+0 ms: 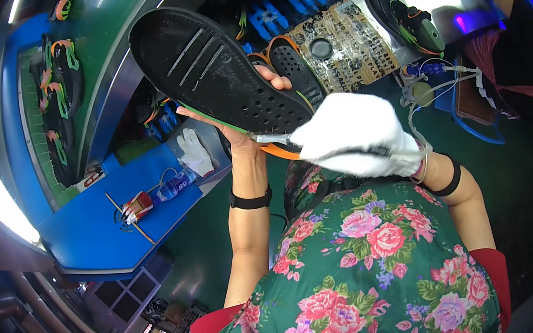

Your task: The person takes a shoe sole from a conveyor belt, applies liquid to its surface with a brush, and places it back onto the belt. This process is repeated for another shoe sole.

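Garment (373,280): one, dark green cloth; I see large pink and red printed roses, smaller lilac blooms and green leaves. Sleeves (492,278): two, plain red. Left hand (234,132): bare. Left wristband (250,200): one, black, narrow. Right hand (350,128): white glove (370,117), soft-looking, crossed by a dark streak. Right forearm band (453,181): one, black. Thin pale loop (425,161), right wrist: I cannot tell bangle from tubing.

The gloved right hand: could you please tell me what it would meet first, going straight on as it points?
Likely the black shoe sole held in the left hand, though depth is unclear.
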Motion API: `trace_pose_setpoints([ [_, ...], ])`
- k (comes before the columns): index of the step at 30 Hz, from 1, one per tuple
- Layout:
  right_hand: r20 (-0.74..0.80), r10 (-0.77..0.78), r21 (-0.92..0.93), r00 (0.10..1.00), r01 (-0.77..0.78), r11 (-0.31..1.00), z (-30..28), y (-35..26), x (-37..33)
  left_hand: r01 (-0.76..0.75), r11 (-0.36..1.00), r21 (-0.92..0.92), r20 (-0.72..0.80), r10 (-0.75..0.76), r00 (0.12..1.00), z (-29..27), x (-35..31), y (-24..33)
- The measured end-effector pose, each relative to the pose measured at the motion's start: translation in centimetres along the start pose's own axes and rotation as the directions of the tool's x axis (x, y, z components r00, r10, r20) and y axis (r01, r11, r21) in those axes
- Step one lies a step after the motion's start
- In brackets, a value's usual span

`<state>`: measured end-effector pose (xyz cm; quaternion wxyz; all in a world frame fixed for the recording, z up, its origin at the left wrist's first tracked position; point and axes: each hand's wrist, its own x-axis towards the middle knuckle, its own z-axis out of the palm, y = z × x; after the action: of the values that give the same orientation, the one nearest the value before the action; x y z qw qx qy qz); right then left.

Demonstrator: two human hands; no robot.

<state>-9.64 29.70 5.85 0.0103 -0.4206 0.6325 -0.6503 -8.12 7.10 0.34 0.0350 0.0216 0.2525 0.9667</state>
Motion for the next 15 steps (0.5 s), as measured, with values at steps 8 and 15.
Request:
trace_pose_setpoints([
  [8, 0.015, -0.021, -0.087, 1.000, 0.023, 0.996, -0.1, -0.1, -0.6, -0.020, 1.000, 0.021, 0.113, 0.018, 0.993, -0.8, 0.3, 0.1],
  [15, -0.039, 0.117, 0.030, 0.992, -0.116, 0.993, -0.5, -0.2, -1.2, 0.000, 0.999, 0.037, 0.168, -0.007, 0.986, 0.6, 0.5, 0.4],
])
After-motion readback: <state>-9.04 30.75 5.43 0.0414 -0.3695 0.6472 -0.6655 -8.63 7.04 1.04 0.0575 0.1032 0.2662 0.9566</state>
